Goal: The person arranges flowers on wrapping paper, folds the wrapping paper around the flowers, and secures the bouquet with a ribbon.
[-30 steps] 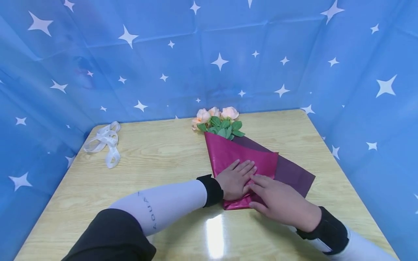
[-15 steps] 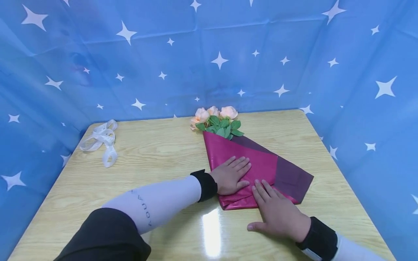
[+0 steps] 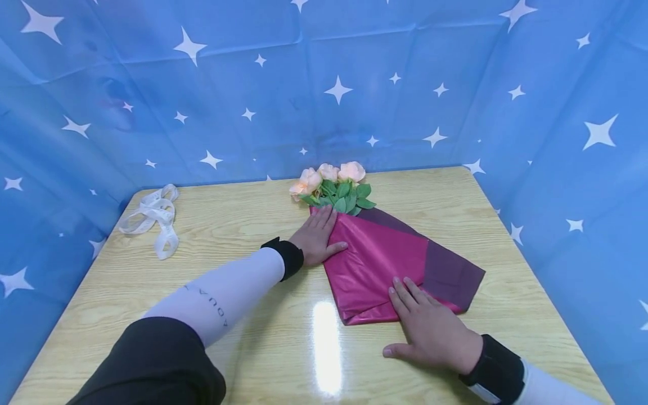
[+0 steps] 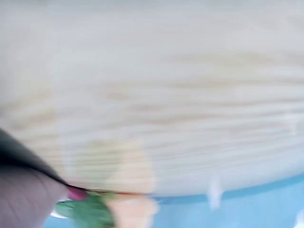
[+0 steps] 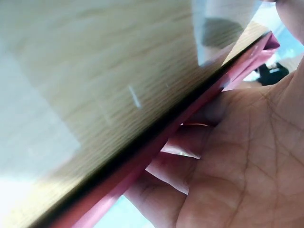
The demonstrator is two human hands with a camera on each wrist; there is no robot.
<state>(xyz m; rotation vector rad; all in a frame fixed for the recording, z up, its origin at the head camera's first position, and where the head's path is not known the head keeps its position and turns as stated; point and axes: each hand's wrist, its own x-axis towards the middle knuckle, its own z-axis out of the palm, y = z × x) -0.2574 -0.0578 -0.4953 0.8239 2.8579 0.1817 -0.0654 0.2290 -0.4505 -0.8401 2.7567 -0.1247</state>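
Observation:
A bouquet of pale peach roses [image 3: 351,171] with green leaves lies at the back of the table, its stems covered by folded wrapping paper [image 3: 374,247], magenta on one side and dark purple on the other. My left hand [image 3: 316,236] rests with straight fingers on the paper's upper left edge, fingertips just below the leaves. My right hand [image 3: 430,329] lies flat across the lower folded edge, fingers on the magenta paper and thumb out over the table. In the right wrist view the palm [image 5: 232,156] shows beside the paper's edge [image 5: 142,152].
A loosely coiled white ribbon [image 3: 157,216] lies at the back left of the wooden table [image 3: 238,225]. A blue curtain with white stars [image 3: 243,90] hangs behind and along both sides of the table.
My left hand has slid up and left from the paper's middle to its edge near the flowers. My right hand has spread the lower fold and come down flat over it.

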